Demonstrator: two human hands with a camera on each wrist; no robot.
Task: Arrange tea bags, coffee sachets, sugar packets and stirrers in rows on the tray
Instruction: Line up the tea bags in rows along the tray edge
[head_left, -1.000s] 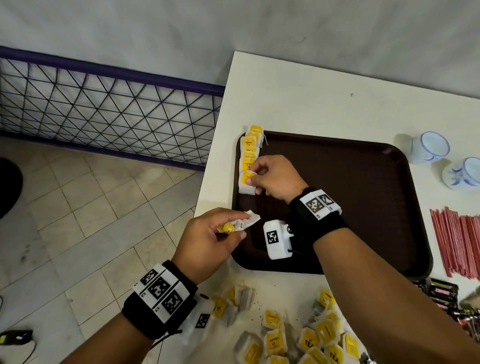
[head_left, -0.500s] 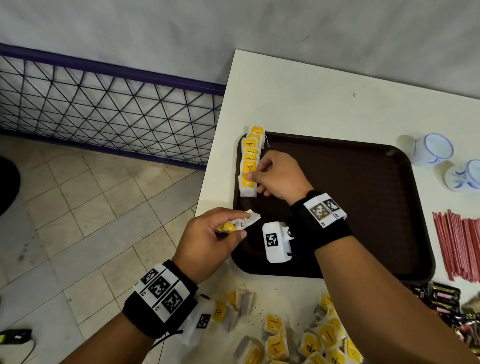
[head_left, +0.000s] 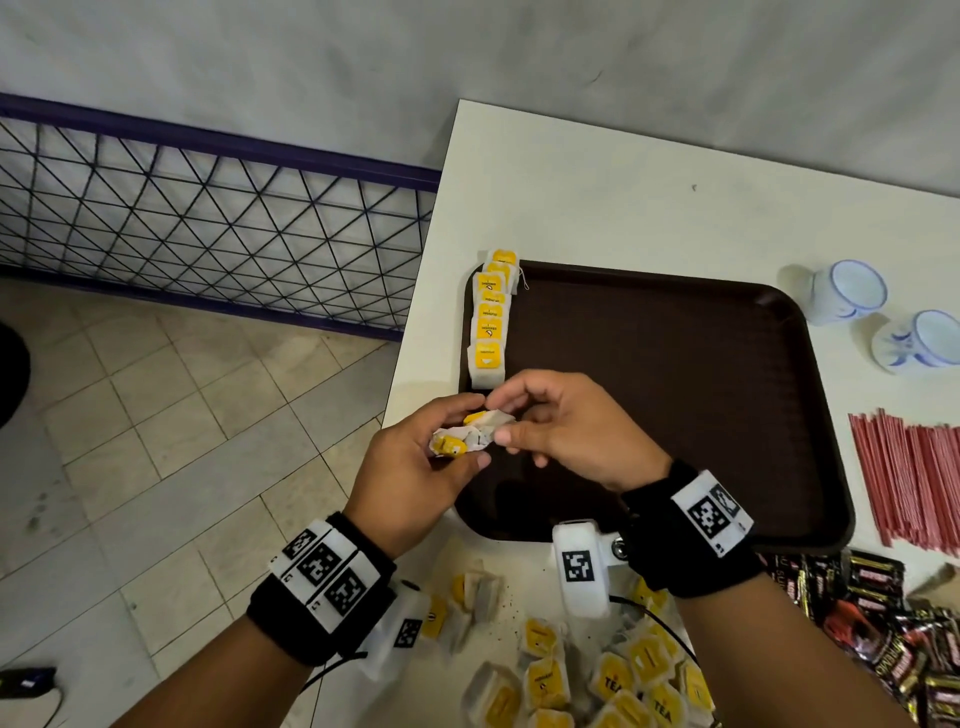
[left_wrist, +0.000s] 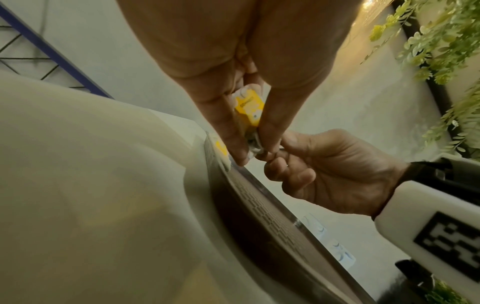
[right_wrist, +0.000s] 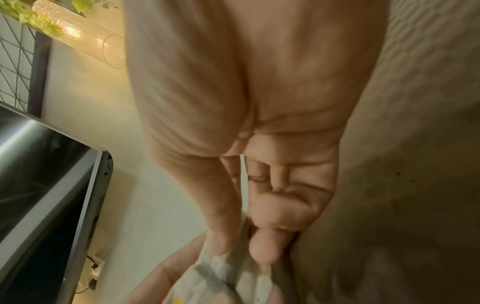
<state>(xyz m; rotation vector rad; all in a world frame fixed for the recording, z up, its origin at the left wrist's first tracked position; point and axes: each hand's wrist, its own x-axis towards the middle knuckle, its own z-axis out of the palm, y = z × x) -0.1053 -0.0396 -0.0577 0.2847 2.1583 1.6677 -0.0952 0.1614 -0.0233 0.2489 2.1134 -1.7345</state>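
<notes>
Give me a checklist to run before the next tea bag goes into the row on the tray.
1. Tea bag held: ok, left hand grips it and right hand pinches its near end.
2. Only one bag in the hands: cannot tell, the paper looks bunched.
3. Row of tea bags straight along the tray's left edge: ok.
4. Free spot at the near end of the row: ok, bare tray shows there.
5. Supply left: ok, loose tea bags lie on the table.
6. Stirrers placed: not ok, still off the tray.
</notes>
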